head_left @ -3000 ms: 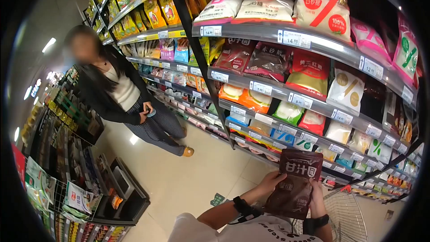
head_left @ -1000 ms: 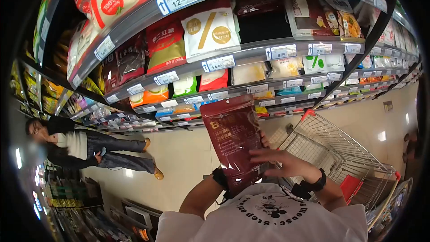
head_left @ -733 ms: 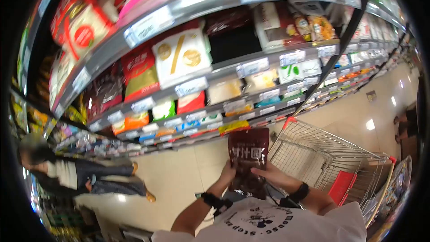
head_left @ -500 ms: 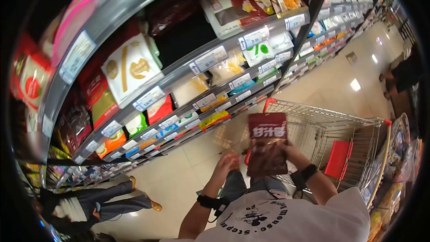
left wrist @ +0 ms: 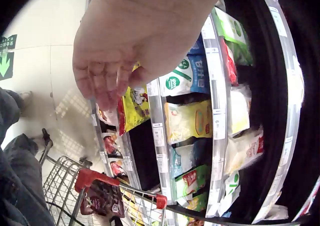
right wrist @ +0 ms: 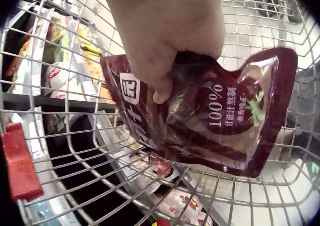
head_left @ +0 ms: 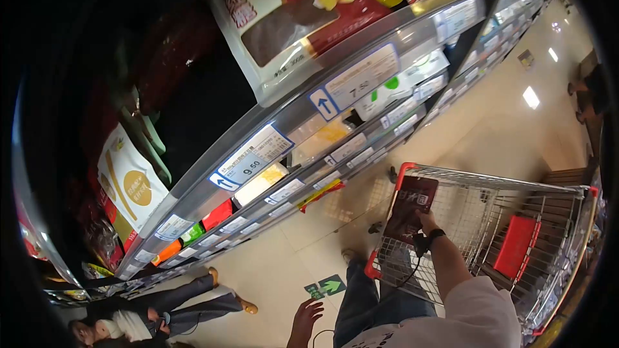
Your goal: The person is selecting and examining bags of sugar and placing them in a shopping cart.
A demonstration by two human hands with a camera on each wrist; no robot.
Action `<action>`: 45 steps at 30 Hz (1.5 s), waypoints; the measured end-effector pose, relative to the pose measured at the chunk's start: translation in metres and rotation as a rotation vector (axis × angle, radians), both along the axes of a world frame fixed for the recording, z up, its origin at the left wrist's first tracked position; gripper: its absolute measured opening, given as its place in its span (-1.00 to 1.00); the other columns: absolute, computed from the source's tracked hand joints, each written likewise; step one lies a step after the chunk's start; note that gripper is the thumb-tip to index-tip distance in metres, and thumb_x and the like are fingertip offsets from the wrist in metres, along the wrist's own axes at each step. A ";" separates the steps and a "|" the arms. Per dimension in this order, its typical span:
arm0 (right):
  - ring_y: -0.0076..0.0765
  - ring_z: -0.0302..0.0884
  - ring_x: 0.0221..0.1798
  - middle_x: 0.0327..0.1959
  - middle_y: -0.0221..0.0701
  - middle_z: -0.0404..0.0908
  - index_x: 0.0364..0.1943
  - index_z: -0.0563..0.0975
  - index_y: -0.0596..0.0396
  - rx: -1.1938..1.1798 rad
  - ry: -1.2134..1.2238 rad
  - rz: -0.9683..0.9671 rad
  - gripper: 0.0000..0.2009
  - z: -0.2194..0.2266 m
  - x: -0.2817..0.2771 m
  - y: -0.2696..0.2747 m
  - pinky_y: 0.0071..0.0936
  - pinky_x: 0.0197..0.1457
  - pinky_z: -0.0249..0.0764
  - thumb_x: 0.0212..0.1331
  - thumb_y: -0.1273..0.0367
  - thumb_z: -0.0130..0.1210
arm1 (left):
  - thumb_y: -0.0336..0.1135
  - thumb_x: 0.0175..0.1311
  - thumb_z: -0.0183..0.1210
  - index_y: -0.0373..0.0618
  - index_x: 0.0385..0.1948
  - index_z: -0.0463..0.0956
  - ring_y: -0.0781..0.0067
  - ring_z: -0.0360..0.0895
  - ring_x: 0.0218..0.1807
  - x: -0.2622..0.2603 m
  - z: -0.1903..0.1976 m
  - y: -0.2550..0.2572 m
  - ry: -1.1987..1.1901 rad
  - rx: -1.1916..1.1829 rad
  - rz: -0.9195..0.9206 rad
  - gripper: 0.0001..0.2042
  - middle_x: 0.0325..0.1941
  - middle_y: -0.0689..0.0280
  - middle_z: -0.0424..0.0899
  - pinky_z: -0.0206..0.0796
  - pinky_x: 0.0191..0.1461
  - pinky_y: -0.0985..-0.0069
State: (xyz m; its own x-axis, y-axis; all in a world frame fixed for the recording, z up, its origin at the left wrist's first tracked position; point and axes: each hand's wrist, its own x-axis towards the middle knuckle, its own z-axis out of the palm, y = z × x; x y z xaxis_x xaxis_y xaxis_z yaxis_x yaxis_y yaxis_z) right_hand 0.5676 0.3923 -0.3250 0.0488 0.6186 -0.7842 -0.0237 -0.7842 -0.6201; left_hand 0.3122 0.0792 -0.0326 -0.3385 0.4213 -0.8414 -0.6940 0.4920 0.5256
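Observation:
In the head view my right hand (head_left: 428,222) grips a dark red pouch (head_left: 411,206) within the wire cart (head_left: 461,219). The right wrist view shows the hand (right wrist: 167,36) from above, its thumb pressed on the pouch (right wrist: 225,111) and the wire mesh around it; the other fingers are mostly hidden. My left hand (head_left: 308,314) holds nothing, low over the floor in the head view. In the left wrist view that hand (left wrist: 117,61) has its fingers loosely bent, in front of the shelves, and the pouch (left wrist: 102,200) shows at the cart.
Shelves (head_left: 251,154) with bagged goods and price labels run along the left and top. A red plastic flap (head_left: 517,246) is in the cart's right part. Another person's legs (head_left: 193,293) are at lower left. A green arrow sign (head_left: 332,285) marks the floor.
The pouch went from both hands to my right hand alone and moved right and down into the cart. My left hand let go and dropped away. The view shifted along the shelves.

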 end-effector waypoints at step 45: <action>-0.18 0.30 -0.16 -0.21 -0.27 0.34 -0.17 0.27 0.03 0.551 1.084 0.357 -0.65 0.577 -0.408 0.129 -0.15 -0.14 0.33 -0.02 0.16 -0.12 | -0.41 0.04 -0.17 -0.28 -0.19 0.24 0.36 0.39 -0.30 -0.029 0.049 -0.163 0.232 0.396 0.616 -0.73 -0.28 0.15 0.42 0.23 -0.23 0.55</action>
State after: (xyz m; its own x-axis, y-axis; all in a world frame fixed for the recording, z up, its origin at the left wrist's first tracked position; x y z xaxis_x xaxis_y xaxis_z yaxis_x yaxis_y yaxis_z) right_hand 0.1597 0.5209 0.2520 -0.6917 0.7206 0.0479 -0.5632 -0.4968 -0.6603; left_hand 0.2837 -0.0838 0.0164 -0.7592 0.3546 -0.5458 -0.6323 -0.2029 0.7477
